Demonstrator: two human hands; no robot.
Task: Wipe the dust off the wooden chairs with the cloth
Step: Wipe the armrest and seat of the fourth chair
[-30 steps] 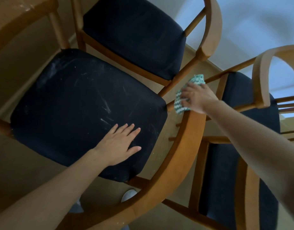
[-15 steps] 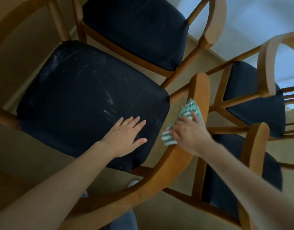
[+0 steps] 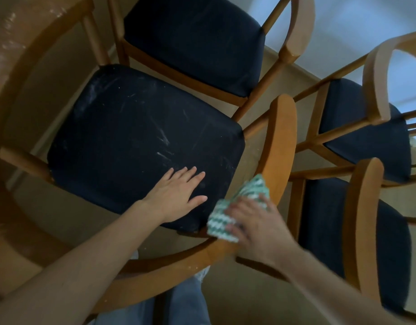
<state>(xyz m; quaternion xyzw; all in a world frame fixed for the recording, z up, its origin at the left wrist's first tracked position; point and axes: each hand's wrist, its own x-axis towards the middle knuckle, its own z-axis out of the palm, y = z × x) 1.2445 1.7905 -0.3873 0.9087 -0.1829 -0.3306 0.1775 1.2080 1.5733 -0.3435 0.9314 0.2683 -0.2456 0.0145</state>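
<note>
A wooden chair with a curved armrest (image 3: 278,141) and a dusty dark seat (image 3: 136,137) stands right below me. My left hand (image 3: 176,195) lies flat on the seat's near right part, fingers straight. My right hand (image 3: 256,221) presses a green-and-white cloth (image 3: 228,214) onto the near stretch of the armrest, fingers spread over it. The cloth drapes over the rail's inner edge.
Another chair with a dark seat (image 3: 197,41) stands behind, and two more (image 3: 366,127) (image 3: 366,231) crowd the right side, their curved rails close to my right arm. A beige floor (image 3: 284,73) shows between them. My legs in jeans (image 3: 179,306) are below.
My right hand has slid the cloth along the armrest from its far tip toward me. The left hand has stayed flat on the seat.
</note>
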